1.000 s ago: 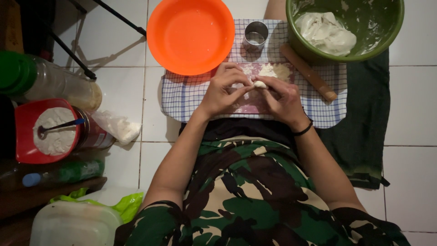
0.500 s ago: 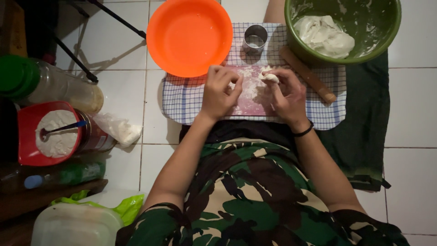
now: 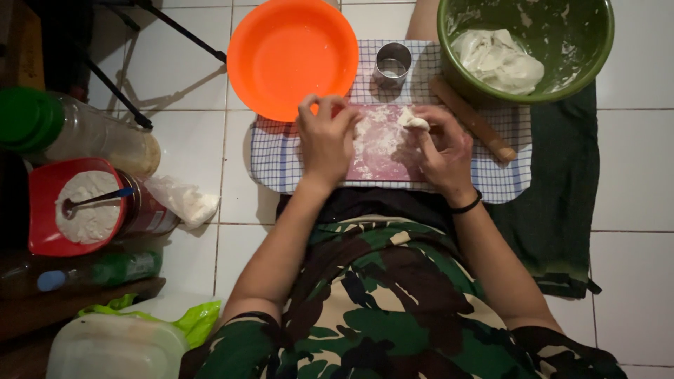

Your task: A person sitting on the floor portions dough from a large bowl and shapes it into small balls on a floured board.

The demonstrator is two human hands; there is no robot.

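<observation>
Dough piece (image 3: 413, 121): small, white, soft, irregular lump, floury surface. It sits at the fingertips of the right hand (image 3: 444, 151), pinched between thumb and fingers, just above the floured pink board (image 3: 382, 151). Left hand (image 3: 326, 140): fingers curled loosely together, holding nothing, resting on the board's left edge, apart from the lump. Beyond the left fingertips: orange bowl (image 3: 291, 56), empty. Between both hands, further out: small metal ring cutter (image 3: 392, 64). Beyond the right fingers: wooden rolling pin (image 3: 472, 119), then green bowl (image 3: 590, 63) holding a large white dough mass (image 3: 498, 62). Far left: red container (image 3: 42, 186) of flour with a spoon.
</observation>
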